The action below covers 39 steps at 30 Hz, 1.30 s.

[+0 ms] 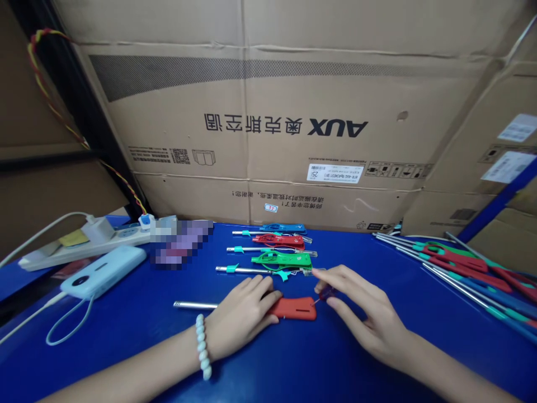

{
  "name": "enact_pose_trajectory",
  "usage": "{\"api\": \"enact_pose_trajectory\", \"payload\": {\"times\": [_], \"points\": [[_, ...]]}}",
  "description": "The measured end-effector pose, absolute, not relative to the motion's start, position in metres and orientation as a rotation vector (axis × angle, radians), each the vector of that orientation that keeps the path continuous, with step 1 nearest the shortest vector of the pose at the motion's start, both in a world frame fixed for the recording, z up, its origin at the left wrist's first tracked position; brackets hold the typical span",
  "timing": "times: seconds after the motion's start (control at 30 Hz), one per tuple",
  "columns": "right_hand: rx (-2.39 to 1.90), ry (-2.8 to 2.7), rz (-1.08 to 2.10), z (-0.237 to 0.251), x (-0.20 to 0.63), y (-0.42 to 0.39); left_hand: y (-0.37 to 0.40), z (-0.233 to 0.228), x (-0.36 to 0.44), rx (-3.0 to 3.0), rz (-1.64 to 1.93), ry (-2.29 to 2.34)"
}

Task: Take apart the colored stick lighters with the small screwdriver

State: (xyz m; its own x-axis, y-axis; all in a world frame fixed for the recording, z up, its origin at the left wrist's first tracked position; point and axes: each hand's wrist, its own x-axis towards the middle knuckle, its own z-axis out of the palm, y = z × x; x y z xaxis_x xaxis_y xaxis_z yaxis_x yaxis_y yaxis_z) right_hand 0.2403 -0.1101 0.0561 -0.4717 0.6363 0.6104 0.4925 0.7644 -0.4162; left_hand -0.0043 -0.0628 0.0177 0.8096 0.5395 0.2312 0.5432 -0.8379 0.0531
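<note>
The table (126, 313) is deep blue. At centre lies a red tool (293, 308) with a silver rod; behind it sit green (282, 261), red (279, 240) and blue (283, 228) ones with teal tips. The cardboard box (268, 112) is brown with black print and a grey dotted band. A pale blue power bank (103, 271) lies at left, a white bead bracelet (203, 346) at lower centre.

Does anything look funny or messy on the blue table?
Mostly tidy. The odd one is the red tool under the left hand: its metal rod has no teal cap, while the green tool, and the red and blue ones behind it, have them. The cardboard box behind has upside-down printing.
</note>
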Motion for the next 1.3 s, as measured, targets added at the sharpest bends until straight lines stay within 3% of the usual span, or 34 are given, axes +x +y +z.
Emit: {"api": "enact_pose_trajectory", "payload": {"times": [0.43, 0.77, 1.3], "points": [[-1.069, -1.693, 0.274, 0.055, 0.256, -0.088, -0.055, 0.016, -0.007, -3.009, -0.393, -0.86], [-1.36, -1.841, -0.268, 0.042, 0.298, -0.049, -0.053, 0.014, -0.009, -3.024, -0.456, -0.836], [-2.012, -2.141, -0.036, 0.031, 0.303, -0.042, -0.054, 0.016, -0.009, -3.045, -0.381, -0.876]]}}
